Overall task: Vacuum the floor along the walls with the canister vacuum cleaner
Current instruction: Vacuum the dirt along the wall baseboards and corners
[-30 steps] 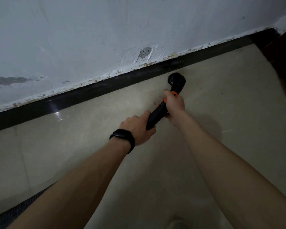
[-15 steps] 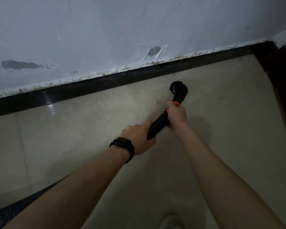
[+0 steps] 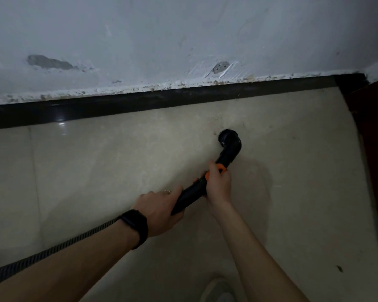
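1. Two-handed hold on the vacuum wand (image 3: 190,197): black, slanting up and to the right across the view.
2. Grip of the left hand (image 3: 159,212): fingers curled round the lower end of the wand, thumb lying along its top. Black wristband (image 3: 135,227) on the wrist, ring (image 3: 167,192) on one finger.
3. Grip of the right hand (image 3: 218,186): closed round the wand higher up, at the orange collar (image 3: 207,176), partly covering it.
4. Position of the brush nozzle (image 3: 229,140): at the bent tip of the wand, down on the floor (image 3: 118,166), near the baseboard (image 3: 140,103) but apart from it, with a strip of tile between.
5. Ribbed hose (image 3: 52,249): emerging from behind the left wrist and running to the lower left edge.
6. Condition of the floor: pale glossy tile, one grout line at left, small specks of dirt around the nozzle and toward the right corner.
7. Black, glossy baseboard along the foot of the wall (image 3: 183,29), ending at the corner on the right.
8. Condition of the wall: white and scuffed, chipped paint edge just above the baseboard, grey bare patch (image 3: 48,62) at left, round grey spot (image 3: 220,67) above the nozzle.
9. Dark reddish-brown surface (image 3: 375,127) at the right edge; nature not discernible.
10. Toe of a light shoe (image 3: 216,290) at the bottom edge, blurred.
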`<control>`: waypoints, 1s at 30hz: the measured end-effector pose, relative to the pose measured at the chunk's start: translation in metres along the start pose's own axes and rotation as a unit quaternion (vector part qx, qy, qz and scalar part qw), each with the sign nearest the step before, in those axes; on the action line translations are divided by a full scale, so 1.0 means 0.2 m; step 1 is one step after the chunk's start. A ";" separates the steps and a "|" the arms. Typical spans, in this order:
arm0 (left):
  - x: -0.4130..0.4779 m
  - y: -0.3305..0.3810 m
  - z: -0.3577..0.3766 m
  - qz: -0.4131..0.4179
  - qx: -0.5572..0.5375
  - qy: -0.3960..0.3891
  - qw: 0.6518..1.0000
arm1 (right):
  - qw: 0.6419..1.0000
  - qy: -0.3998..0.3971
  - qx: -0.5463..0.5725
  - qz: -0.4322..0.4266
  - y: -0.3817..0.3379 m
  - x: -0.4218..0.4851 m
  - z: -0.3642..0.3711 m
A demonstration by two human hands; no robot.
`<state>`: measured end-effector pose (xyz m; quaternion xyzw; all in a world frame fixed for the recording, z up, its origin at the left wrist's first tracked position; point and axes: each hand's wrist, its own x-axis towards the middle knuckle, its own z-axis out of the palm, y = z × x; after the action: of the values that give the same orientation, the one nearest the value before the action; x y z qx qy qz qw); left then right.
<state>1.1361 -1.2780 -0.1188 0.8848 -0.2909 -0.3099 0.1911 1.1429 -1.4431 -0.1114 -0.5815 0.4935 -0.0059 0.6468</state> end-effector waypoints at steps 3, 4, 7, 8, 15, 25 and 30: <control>0.01 -0.03 -0.03 -0.004 -0.005 0.014 1.000 | 1.000 -0.010 -0.003 -0.002 -0.02 0.01 0.05; 0.02 -0.04 -0.04 -0.010 -0.004 0.017 1.000 | 1.000 -0.014 -0.003 -0.002 -0.03 0.02 0.07; 0.04 -0.06 -0.07 -0.027 -0.005 0.031 0.999 | 1.000 -0.024 -0.004 -0.002 -0.06 0.04 0.11; 0.04 -0.06 -0.08 -0.031 -0.005 0.038 0.999 | 1.000 -0.028 -0.002 -0.005 -0.07 0.05 0.13; 0.08 -0.13 -0.15 -0.058 -0.015 0.066 0.996 | 0.999 -0.043 -0.019 -0.006 -0.10 0.14 0.26; 0.02 -0.07 -0.11 -0.052 -0.029 0.049 0.997 | 0.999 -0.018 -0.041 0.012 -0.08 0.06 0.20; -0.11 -0.03 0.05 -0.003 0.000 -0.002 1.000 | 1.000 -0.001 -0.024 0.018 0.08 -0.09 0.01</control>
<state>1.1181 -1.2612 -0.1192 0.8852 -0.2884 -0.3120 0.1897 1.1263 -1.4255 -0.1116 -0.5875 0.5030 0.0183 0.6336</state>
